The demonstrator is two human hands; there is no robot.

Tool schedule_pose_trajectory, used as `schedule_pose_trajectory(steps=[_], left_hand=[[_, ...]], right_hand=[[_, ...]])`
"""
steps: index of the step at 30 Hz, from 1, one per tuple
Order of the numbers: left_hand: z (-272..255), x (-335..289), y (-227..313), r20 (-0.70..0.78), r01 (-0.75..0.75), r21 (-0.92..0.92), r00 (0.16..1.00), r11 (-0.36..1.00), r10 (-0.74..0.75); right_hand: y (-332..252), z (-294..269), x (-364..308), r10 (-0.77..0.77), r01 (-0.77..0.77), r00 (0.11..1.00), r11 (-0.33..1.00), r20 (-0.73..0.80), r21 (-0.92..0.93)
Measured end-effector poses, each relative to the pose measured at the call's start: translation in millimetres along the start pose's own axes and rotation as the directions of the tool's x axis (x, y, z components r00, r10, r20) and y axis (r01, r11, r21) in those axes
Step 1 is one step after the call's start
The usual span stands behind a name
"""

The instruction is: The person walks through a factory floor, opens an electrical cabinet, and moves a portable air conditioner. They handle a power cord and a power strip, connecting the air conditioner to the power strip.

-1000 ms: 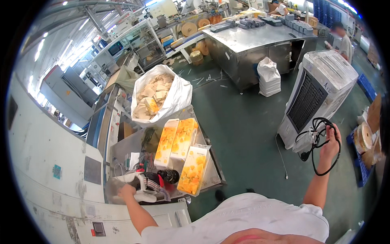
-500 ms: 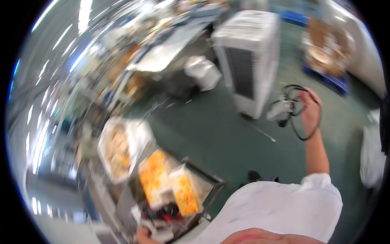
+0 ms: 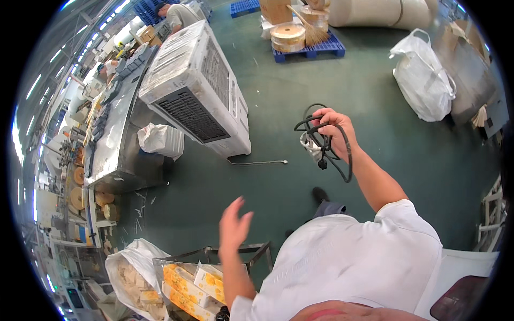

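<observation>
My right hand is closed around a loosely looped black cable, held out in front of me above the floor. A black plug dangles from the loops, and beside it hangs a small whitish, crumpled-looking piece whose kind I cannot make out. My left hand is raised, fingers apart with nothing in it. Below that hand is a metal-framed cart with yellow-and-white patterned packages in it.
A large white air cooler stands ahead, left of centre, with a thin grey cord lying near its base. Left of it are a white bag and a metal table. A blue pallet with rolls and a white sack lie ahead right.
My left hand has come up from low beside the packages and is now empty. My view has swung round, bringing the air cooler further left. The cable stays in my right hand.
</observation>
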State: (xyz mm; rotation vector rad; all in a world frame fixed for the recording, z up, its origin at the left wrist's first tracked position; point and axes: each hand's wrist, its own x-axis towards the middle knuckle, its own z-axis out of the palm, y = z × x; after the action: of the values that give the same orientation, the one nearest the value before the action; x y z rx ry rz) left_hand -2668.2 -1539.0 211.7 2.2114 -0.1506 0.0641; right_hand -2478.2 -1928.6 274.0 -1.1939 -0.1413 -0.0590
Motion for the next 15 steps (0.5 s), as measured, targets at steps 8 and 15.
schedule_pose_trajectory(steps=[8,15], left_hand=[[265.7,251.6,115.6,0.108,-0.123,-0.254,0.982,0.959,0.155],[378.2,366.2,154.2,0.262,0.020,-0.247,0.964,0.969,0.047]], right_hand=[[-19.0,-139.3,48.4,0.019,-0.036,0.974,0.997,0.226,0.074],[-55.3,-252.7,135.3,-0.005,0.035,0.984,0.985,0.176,-0.170]])
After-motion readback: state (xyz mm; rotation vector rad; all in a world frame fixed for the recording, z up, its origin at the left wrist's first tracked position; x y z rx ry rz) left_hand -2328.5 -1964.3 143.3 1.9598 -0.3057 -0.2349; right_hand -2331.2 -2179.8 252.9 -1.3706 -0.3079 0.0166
